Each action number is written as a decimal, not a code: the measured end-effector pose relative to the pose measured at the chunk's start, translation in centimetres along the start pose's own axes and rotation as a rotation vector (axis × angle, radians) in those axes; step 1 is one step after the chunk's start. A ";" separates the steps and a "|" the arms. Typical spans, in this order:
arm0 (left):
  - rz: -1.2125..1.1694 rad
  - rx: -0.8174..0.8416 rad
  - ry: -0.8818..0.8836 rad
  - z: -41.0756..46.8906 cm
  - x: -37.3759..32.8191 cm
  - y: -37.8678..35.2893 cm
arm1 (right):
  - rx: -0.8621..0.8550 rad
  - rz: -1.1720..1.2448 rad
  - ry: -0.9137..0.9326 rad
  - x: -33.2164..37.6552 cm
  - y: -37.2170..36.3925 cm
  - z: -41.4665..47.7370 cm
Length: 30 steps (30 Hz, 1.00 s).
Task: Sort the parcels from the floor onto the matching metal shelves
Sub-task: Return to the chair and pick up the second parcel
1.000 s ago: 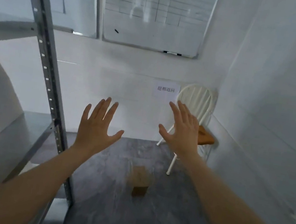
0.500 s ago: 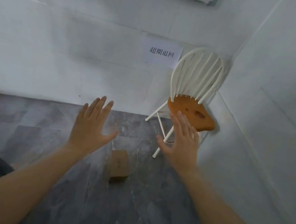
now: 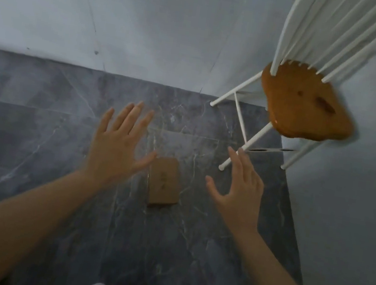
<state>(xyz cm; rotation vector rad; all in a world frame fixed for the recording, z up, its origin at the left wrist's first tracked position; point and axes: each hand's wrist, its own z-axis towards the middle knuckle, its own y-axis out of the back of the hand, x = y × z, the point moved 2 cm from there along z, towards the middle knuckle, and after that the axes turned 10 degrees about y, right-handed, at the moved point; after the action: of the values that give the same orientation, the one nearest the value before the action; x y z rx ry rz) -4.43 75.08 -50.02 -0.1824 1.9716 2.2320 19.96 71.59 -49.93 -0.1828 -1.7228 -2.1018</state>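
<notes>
On the floor (image 3: 39, 120) between your spread, empty left hand (image 3: 114, 153) and right hand (image 3: 238, 193) lies the parcel (image 3: 164, 184), touching neither.

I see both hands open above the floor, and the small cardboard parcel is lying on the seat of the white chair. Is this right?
Not quite. The head view shows the cardboard parcel lying on the grey floor, between the open left hand and right hand. The seat of the white chair is bare.
</notes>
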 end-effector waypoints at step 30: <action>-1.405 0.383 0.948 -2.0 3.5 -55.0 | 0.251 0.878 -0.439 -19.6 -49.5 -2.6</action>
<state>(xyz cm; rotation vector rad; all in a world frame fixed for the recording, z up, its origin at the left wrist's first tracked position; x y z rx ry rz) 2.96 79.79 -104.45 -2.0270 1.4883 0.8089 18.55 80.94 -102.40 -1.1550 -1.6564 -1.2396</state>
